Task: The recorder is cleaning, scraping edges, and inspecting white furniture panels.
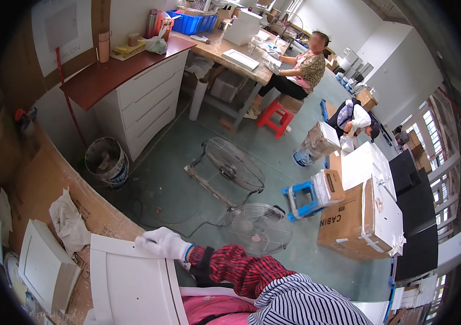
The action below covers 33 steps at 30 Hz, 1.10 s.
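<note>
**Gloved right hand on the edge of a white panel**

Seen from within the workroom, the right hand, in a white knitted glove with a blue-trimmed cuff, is clamped on the panel's upper edge near its right corner, fingers curled together. A red-and-black checked sleeve cover runs up to a striped sleeve; pink clothing shows below the arm. The panel, pale and with a raised border, lies at the lower edge of the view, overlapping the side of a brown-covered counter; whether it rests there or is lifted cannot be told. A white shape beside it is cut off; the state of the left hand's grip cannot be told.

On the counter, just left of the panel, stand white framed pieces, with a crumpled white cloth behind them. Beyond the counter are a bucket and a white drawer unit with a red-brown top. Two wire-guarded fans occupy the green floor, left of a blue step stool and a large carton. Farther off, one person sits on a red stool; another bends forward.
</note>
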Available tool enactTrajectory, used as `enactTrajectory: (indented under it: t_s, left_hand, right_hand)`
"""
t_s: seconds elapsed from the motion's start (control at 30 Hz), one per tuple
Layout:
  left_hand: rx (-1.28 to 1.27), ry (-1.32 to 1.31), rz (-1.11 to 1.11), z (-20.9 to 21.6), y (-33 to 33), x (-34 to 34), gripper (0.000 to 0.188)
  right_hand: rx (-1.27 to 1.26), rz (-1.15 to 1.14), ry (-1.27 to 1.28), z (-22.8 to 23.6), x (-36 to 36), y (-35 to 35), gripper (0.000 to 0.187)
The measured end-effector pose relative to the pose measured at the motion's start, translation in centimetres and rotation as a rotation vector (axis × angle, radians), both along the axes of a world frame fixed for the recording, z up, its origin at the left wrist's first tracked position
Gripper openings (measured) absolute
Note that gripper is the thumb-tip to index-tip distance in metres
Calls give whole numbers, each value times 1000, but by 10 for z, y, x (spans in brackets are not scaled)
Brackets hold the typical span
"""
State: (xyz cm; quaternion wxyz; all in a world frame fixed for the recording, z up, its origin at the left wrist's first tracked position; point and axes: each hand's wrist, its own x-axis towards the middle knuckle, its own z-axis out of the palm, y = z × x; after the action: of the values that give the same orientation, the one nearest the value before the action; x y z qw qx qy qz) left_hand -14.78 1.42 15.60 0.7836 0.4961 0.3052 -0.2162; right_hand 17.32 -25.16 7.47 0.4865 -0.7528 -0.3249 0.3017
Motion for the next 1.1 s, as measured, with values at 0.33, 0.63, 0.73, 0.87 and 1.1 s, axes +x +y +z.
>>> enactTrajectory:
  t_s: [0.33, 0.63, 0.73, 0.87, 1.1]
  left_hand:
    - [342, -252, 457, 50, -74, 43, 49]
    - [794, 170, 319, 12, -159, 110, 45]
    - [830, 172, 339, 20, -168, 118, 44]
    - [765, 251, 350, 37, -178, 136, 50]
    - [865, 291, 286, 36, -191, 155, 48]
  right_hand:
    - [-341, 83, -608, -90, -7, -44, 29]
    - [-181, -69, -157, -53, 25, 3, 26]
    - [-44, 32, -324, -58, 28, 43, 24]
    - [-65, 148, -487, -50, 35, 78, 21]
    - [-125, 310, -570, -59, 50, 92, 23]
